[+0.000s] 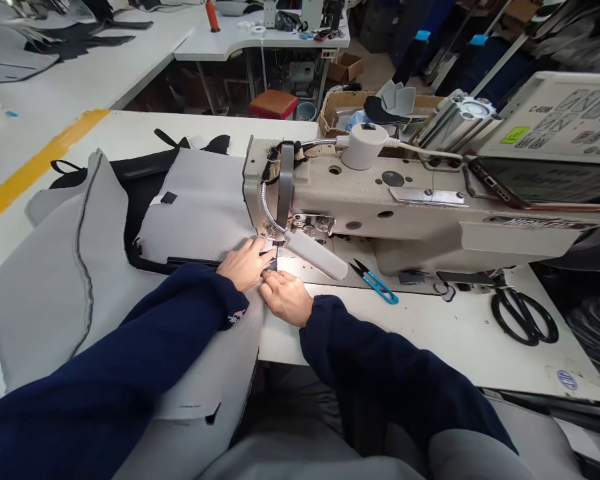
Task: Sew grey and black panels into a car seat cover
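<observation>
A large grey mesh fabric piece point(200, 193) with black edging lies left of the sewing machine point(340, 193) and hangs over the table's front edge. My left hand point(245, 263) presses on the fabric beside the needle area, its fingers bent towards the machine foot. Just right of it, my right hand point(286, 297) has its fingers together on a small dark strip point(270, 265) at the fabric's edge. The machine's lamp lights this spot. Fingertips of both hands are close to each other, and the needle itself is hard to make out.
Blue thread snips point(375, 281) lie right of the hands, and black scissors point(524, 317) lie farther right. A control panel point(570, 120) and a phone point(500, 187) are at the machine's right end. Behind stand a cardboard box point(335, 110) and a red stool point(273, 104).
</observation>
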